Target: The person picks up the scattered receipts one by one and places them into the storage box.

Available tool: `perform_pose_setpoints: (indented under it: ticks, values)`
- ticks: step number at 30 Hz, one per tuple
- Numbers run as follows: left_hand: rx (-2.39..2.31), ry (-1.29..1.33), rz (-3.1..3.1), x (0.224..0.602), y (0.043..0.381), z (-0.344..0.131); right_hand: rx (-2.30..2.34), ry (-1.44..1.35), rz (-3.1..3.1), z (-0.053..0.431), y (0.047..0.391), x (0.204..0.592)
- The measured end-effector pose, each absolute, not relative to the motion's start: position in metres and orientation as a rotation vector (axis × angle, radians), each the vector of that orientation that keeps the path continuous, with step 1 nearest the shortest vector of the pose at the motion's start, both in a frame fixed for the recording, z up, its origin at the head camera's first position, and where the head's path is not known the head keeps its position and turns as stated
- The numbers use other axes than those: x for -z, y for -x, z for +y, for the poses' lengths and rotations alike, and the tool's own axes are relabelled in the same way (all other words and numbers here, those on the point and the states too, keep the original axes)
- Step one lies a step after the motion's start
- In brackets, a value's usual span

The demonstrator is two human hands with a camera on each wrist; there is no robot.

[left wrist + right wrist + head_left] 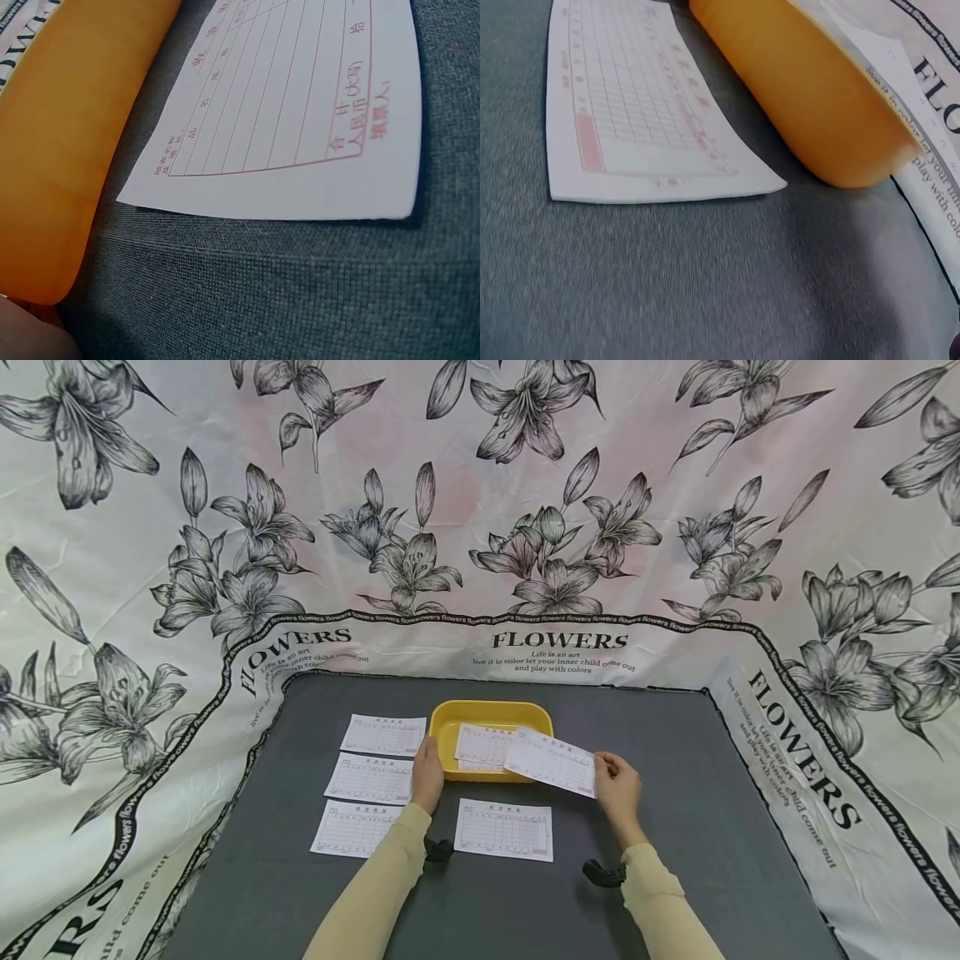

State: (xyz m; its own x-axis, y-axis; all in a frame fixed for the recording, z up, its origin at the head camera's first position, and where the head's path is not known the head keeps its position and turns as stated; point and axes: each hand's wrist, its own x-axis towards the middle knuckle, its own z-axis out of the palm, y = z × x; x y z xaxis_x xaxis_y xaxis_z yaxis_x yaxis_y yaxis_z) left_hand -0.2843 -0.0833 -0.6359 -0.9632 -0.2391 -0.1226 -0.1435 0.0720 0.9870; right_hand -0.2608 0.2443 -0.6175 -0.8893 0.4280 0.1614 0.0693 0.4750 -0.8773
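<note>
My right hand [619,787] pinches a printed paper form [553,762] by its right end. That form slants over the right front of a yellow tray [491,707] and overlaps its rim in the head view. Inside the tray lies another form [482,744], with the edge of one more beneath it. At the tray's left front corner, my left hand [427,778] holds its side; most of the fingers' grip is hidden. Part of this hand [34,334] shows beside the tray wall [75,150] in the left wrist view.
Three forms stand in a column left of the tray: a top one [384,735], a middle one [369,777] and a lower one [352,828], partly behind the left sleeve. Another form [504,830] lies in front of the tray on the grey cloth [712,860]. Flower-printed fabric [555,568] surrounds the table.
</note>
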Motion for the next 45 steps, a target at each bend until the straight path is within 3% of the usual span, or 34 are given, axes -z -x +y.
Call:
perform_pose_setpoints:
  ticks: [20, 45]
  values:
    - [2.037, -0.413, -2.269, 0.638, 0.287, -0.084, -1.502, 0.376, -2.361, 0.206, 0.284, 0.61]
    - [2.024, -0.417, -2.273, 0.639, 0.286, -0.084, -1.234, 0.197, -2.443, 0.179, 0.303, 0.601]
